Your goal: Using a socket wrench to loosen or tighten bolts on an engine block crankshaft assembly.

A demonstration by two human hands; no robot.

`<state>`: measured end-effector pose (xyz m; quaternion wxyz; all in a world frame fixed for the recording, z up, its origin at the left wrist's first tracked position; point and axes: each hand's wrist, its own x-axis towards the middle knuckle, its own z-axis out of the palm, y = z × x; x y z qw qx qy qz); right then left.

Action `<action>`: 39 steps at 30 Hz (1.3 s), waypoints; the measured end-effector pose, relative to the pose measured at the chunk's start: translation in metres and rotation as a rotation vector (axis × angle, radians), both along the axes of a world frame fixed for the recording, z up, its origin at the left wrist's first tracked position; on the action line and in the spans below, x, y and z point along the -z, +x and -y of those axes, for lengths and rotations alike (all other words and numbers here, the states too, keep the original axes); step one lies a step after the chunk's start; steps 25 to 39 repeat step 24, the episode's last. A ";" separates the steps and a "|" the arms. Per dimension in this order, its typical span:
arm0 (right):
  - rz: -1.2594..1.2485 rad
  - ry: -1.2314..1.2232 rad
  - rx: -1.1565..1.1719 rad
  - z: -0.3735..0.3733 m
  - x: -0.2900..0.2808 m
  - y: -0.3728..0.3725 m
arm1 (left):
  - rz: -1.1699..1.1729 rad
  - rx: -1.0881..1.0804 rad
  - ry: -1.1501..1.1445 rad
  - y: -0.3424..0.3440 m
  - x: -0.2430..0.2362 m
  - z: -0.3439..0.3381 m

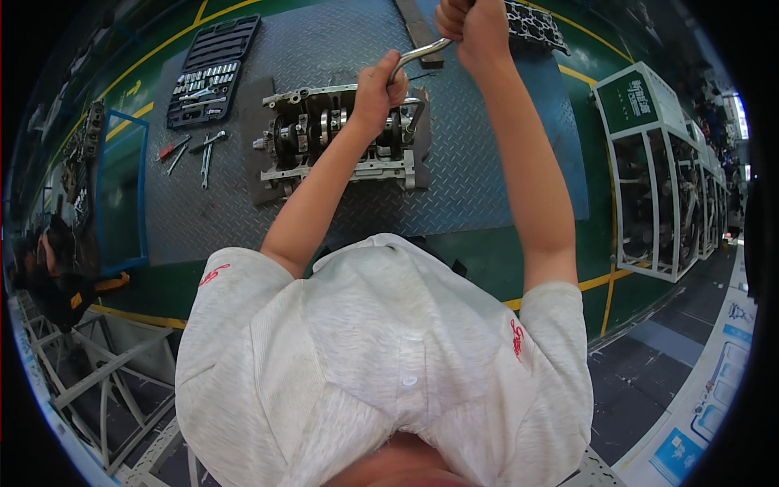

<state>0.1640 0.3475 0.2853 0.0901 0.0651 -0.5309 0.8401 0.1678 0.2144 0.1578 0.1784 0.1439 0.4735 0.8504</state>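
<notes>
Across the middle of the metal bench lies an engine block with its crankshaft and bearing caps showing. Above its right part, my left hand is closed round the lower end of a bent silver crank-shaped wrench. At the top edge of the view my right hand grips the other, dark end of that wrench. Close to my left hand, a second curved metal piece reaches down to the block; whether it belongs to the wrench I cannot tell. My left hand hides the wrench's lower tip.
An open socket set case stands on the bench, left of the block. Wrenches and a ratchet lie below it, near a red-handled tool. A cylinder head sits far right. White-framed racks and another person flank the bench.
</notes>
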 end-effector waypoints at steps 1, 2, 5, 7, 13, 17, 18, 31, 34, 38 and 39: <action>-0.004 0.037 -0.024 -0.001 0.000 0.003 | -0.039 0.033 0.032 0.002 0.005 0.002; -0.001 0.047 -0.030 0.000 0.002 0.005 | -0.079 0.067 0.063 0.003 0.009 0.003; -0.003 0.016 -0.003 0.010 0.004 0.018 | -0.087 0.001 -0.025 -0.006 0.010 0.007; -0.050 0.045 -0.070 0.011 0.004 0.032 | -0.001 -0.094 -0.126 -0.027 0.007 -0.005; -0.111 0.194 0.439 0.055 0.014 0.046 | -0.289 -0.249 0.051 -0.031 0.056 -0.144; -0.077 -0.012 0.366 0.016 0.010 0.069 | -0.617 -0.255 -0.216 0.094 0.032 -0.093; -0.084 -0.007 0.373 0.013 0.005 0.073 | -0.495 -0.061 -0.249 0.103 0.024 -0.063; -0.061 0.028 0.178 0.043 0.005 0.083 | -0.217 -0.583 -0.280 0.005 0.007 -0.012; -0.061 0.028 0.178 0.043 0.005 0.083 | -0.217 -0.583 -0.280 0.005 0.007 -0.012; -0.061 0.028 0.178 0.043 0.005 0.083 | -0.217 -0.583 -0.280 0.005 0.007 -0.012; -0.061 0.028 0.178 0.043 0.005 0.083 | -0.217 -0.583 -0.280 0.005 0.007 -0.012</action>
